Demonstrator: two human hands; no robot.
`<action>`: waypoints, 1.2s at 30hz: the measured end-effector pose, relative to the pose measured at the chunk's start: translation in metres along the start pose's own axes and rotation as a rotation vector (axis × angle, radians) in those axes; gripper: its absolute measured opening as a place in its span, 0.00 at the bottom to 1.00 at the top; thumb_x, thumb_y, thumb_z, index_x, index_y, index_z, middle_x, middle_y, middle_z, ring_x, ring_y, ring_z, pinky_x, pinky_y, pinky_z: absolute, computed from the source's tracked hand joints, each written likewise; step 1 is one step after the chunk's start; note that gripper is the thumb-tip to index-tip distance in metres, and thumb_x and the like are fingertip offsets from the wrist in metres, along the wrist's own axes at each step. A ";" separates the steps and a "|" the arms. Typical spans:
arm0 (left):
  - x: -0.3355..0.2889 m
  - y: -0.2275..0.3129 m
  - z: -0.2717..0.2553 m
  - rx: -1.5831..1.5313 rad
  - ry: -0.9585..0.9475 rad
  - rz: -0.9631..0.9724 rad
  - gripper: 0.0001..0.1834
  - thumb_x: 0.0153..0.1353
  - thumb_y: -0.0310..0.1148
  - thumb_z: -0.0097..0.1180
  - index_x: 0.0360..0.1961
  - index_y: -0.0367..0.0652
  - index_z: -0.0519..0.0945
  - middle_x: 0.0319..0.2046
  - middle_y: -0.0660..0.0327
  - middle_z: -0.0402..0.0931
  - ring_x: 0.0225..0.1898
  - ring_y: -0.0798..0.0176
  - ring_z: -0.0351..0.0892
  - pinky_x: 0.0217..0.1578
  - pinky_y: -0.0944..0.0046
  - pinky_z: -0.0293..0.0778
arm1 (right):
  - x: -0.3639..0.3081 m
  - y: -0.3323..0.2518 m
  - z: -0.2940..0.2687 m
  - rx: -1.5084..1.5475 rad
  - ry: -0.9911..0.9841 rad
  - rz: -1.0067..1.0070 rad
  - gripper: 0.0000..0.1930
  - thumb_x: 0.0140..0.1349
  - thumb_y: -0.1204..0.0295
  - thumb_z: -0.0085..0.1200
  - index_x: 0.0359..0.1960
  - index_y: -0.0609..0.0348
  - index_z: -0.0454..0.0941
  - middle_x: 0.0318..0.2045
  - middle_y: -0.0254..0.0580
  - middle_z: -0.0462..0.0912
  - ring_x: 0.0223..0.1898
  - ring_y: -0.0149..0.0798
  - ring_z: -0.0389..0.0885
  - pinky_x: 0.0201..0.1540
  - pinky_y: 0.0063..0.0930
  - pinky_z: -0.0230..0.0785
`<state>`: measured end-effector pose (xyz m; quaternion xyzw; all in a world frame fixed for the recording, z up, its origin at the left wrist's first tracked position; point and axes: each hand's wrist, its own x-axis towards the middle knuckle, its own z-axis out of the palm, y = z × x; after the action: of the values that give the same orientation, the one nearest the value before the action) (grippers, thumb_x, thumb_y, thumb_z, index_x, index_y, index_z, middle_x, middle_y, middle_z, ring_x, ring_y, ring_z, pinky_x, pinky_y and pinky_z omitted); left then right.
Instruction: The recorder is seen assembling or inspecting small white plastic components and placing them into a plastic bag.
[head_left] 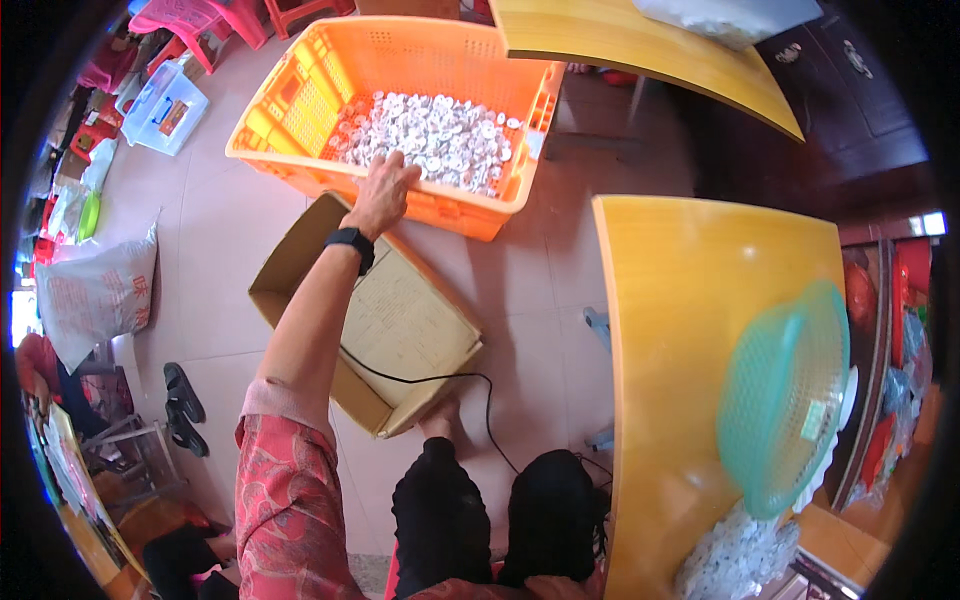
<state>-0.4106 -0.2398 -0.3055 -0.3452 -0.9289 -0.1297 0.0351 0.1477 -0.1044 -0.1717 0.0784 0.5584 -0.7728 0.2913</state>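
Observation:
My left hand (pixel 383 197), with a black watch on the wrist, reaches forward and grips the near rim of an orange plastic crate (pixel 425 45). A loose layer of small white round pieces (pixel 440 140) covers much of the crate's bottom. Under my forearm an open cardboard box (pixel 410 310) sits on the floor, touching or close to the crate's near side; which of the two, I cannot tell. My right hand is out of the picture.
A yellow table (pixel 665 300) on the right carries a teal mesh basket (pixel 750 400) and a bag of whitish pieces (pixel 740 560). A black cable (pixel 430 379) crosses the box. Leftward lie black sandals (pixel 184 405), a white sack (pixel 100 295) and a clear tub (pixel 160 115). Another person sits at lower left.

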 end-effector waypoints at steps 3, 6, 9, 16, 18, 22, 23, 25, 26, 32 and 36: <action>-0.044 0.026 -0.006 -0.035 -0.046 -0.010 0.14 0.52 0.18 0.44 0.36 0.45 0.78 0.40 0.52 0.68 0.45 0.44 0.69 0.42 0.43 0.71 | -0.054 -0.006 0.022 -0.377 0.042 0.089 0.22 0.64 0.68 0.54 0.58 0.61 0.67 0.56 0.50 0.69 0.59 0.50 0.67 0.61 0.38 0.61; -0.071 0.023 -0.010 -0.059 -0.068 0.040 0.14 0.48 0.17 0.44 0.35 0.44 0.77 0.39 0.50 0.69 0.45 0.42 0.68 0.42 0.43 0.69 | -0.107 -0.004 0.043 -0.737 0.098 0.196 0.25 0.64 0.68 0.56 0.61 0.64 0.65 0.60 0.53 0.68 0.62 0.52 0.67 0.64 0.39 0.60; -0.112 0.033 0.000 -0.166 -0.031 0.145 0.12 0.44 0.17 0.43 0.31 0.37 0.72 0.37 0.45 0.68 0.42 0.40 0.67 0.41 0.46 0.65 | -0.150 -0.003 0.086 -0.870 0.204 0.159 0.26 0.63 0.66 0.54 0.60 0.66 0.66 0.57 0.54 0.70 0.57 0.51 0.71 0.58 0.39 0.65; -0.186 0.032 -0.014 -0.048 -0.104 0.246 0.21 0.44 0.13 0.44 0.41 0.39 0.76 0.37 0.49 0.72 0.46 0.43 0.70 0.48 0.49 0.66 | -0.202 -0.013 0.114 -0.931 0.508 -0.068 0.22 0.59 0.69 0.52 0.53 0.69 0.69 0.47 0.52 0.73 0.47 0.51 0.75 0.49 0.38 0.70; -0.192 0.070 -0.012 -0.127 -0.167 0.273 0.30 0.43 0.13 0.47 0.50 0.43 0.77 0.42 0.51 0.74 0.50 0.46 0.70 0.56 0.50 0.64 | -0.220 0.003 0.119 -0.916 0.562 -0.168 0.20 0.58 0.72 0.51 0.52 0.70 0.70 0.45 0.51 0.73 0.44 0.50 0.75 0.48 0.39 0.69; -0.183 0.134 -0.001 -0.467 -0.286 0.321 0.35 0.45 0.16 0.58 0.59 0.47 0.73 0.49 0.54 0.75 0.54 0.49 0.72 0.58 0.53 0.68 | -0.242 0.026 0.128 -0.964 0.654 -0.271 0.21 0.55 0.73 0.51 0.51 0.71 0.71 0.43 0.49 0.73 0.42 0.47 0.76 0.45 0.37 0.70; -0.177 0.142 -0.001 -0.426 -0.301 0.414 0.36 0.46 0.18 0.60 0.61 0.46 0.72 0.52 0.53 0.74 0.54 0.49 0.73 0.56 0.54 0.70 | -0.247 0.029 0.127 -0.977 0.643 -0.296 0.22 0.54 0.73 0.51 0.51 0.71 0.71 0.43 0.49 0.73 0.42 0.46 0.76 0.44 0.36 0.71; -0.179 0.113 0.001 -0.292 -0.291 0.438 0.36 0.46 0.18 0.61 0.60 0.46 0.72 0.52 0.52 0.74 0.54 0.48 0.72 0.56 0.54 0.70 | -0.261 0.036 0.133 -0.949 0.555 -0.294 0.23 0.54 0.73 0.51 0.52 0.71 0.70 0.44 0.50 0.73 0.42 0.45 0.76 0.45 0.36 0.71; -0.177 0.107 0.005 -0.179 -0.276 0.467 0.36 0.46 0.18 0.62 0.60 0.46 0.72 0.53 0.52 0.73 0.54 0.48 0.72 0.56 0.54 0.70 | -0.268 0.040 0.131 -0.935 0.473 -0.276 0.23 0.54 0.73 0.51 0.52 0.71 0.70 0.45 0.50 0.73 0.42 0.45 0.76 0.45 0.35 0.71; -0.174 0.113 0.015 -0.137 -0.315 0.440 0.33 0.47 0.20 0.63 0.59 0.43 0.73 0.53 0.50 0.73 0.55 0.46 0.72 0.57 0.54 0.70 | -0.329 0.036 0.121 -0.678 0.145 -0.303 0.26 0.59 0.77 0.46 0.60 0.73 0.63 0.64 0.64 0.61 0.63 0.57 0.66 0.62 0.43 0.64; -0.174 0.127 0.011 -0.138 -0.407 0.312 0.29 0.48 0.21 0.63 0.56 0.41 0.76 0.52 0.49 0.75 0.56 0.48 0.73 0.56 0.55 0.71 | -0.393 0.007 0.080 -0.523 -0.131 -0.376 0.23 0.65 0.72 0.40 0.61 0.70 0.64 0.65 0.59 0.61 0.63 0.52 0.68 0.62 0.42 0.65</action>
<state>-0.1955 -0.2542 -0.3150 -0.5048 -0.8413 -0.1139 -0.1565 0.4894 -0.0358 0.0271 -0.1532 0.7227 -0.6468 0.1892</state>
